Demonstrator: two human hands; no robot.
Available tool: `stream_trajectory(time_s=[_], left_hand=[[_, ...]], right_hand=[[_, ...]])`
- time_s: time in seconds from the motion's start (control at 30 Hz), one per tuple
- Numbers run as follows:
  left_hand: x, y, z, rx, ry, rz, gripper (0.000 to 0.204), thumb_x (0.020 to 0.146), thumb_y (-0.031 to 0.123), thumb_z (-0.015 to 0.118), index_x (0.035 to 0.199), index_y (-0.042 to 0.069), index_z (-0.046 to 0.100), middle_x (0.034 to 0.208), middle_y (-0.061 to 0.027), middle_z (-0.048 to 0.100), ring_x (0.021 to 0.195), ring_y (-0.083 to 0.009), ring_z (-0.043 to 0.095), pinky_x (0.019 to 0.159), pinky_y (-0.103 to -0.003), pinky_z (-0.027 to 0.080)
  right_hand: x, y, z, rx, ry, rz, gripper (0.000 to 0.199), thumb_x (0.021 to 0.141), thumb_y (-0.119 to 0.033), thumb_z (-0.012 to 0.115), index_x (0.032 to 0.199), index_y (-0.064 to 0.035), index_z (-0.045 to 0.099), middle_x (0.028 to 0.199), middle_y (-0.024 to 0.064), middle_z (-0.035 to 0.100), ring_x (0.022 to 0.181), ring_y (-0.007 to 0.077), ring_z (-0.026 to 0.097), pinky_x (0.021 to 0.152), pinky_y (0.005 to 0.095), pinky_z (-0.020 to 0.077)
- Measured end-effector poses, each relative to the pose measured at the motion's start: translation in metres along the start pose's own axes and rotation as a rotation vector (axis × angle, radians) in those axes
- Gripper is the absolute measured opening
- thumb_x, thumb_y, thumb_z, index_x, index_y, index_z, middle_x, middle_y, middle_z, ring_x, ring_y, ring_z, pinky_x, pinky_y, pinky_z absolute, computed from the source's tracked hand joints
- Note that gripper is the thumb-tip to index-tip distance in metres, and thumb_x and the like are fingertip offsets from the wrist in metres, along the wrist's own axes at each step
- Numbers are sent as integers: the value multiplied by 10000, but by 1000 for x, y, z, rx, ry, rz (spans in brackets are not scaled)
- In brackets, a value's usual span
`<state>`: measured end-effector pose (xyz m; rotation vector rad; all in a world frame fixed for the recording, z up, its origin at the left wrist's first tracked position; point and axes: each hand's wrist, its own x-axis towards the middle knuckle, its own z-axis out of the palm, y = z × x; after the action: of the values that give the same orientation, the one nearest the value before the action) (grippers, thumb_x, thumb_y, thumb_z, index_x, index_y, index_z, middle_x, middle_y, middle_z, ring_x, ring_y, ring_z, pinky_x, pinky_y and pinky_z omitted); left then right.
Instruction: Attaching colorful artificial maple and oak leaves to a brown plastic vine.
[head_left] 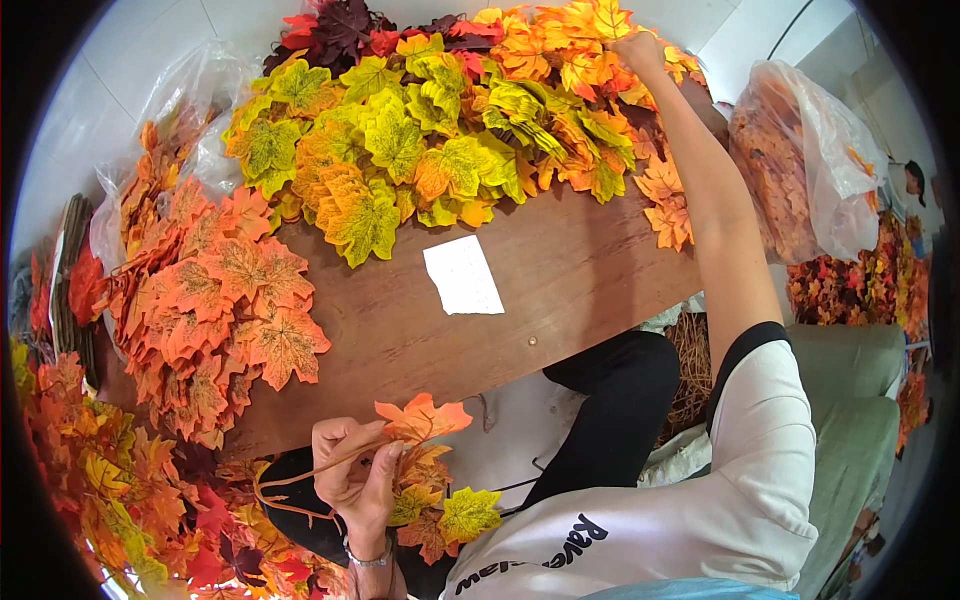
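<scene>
Brown tabletop (565, 270), leaf garland (425, 420) in left hand (357, 472)

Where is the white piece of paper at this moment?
In the head view, the white piece of paper lies near the middle on the brown table, just below the yellow-green leaves and right of the orange leaf pile.

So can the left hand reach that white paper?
Probably yes: the white paper lies uncovered on the table, with nothing seeming to block it. But the left hand holds a leafy stem, which might make grabbing awkward.
</scene>
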<state>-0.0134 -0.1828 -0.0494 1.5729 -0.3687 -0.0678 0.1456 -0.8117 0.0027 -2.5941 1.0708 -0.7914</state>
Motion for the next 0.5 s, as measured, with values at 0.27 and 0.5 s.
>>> stream_trajectory(time_s=[0.27,0.5], left_hand=[[6,11,6,-127,-40,-207,181,735,-81,621,906,-40,582,844,-106,588,655,-94,552,566,-191,458],[6,5,6,-315,-90,-301,153,766,-82,594,880,-27,507,856,-94,588,645,-79,546,516,-176,436]], right_hand=[[42,17,2,518,-134,18,217,815,-219,554,781,-16,621,752,72,616,763,143,584,749,299,463],[-134,-77,-53,1578,-263,240,314,887,36,371,1178,153,348,1219,241,427,1092,304,492,926,321,464]])
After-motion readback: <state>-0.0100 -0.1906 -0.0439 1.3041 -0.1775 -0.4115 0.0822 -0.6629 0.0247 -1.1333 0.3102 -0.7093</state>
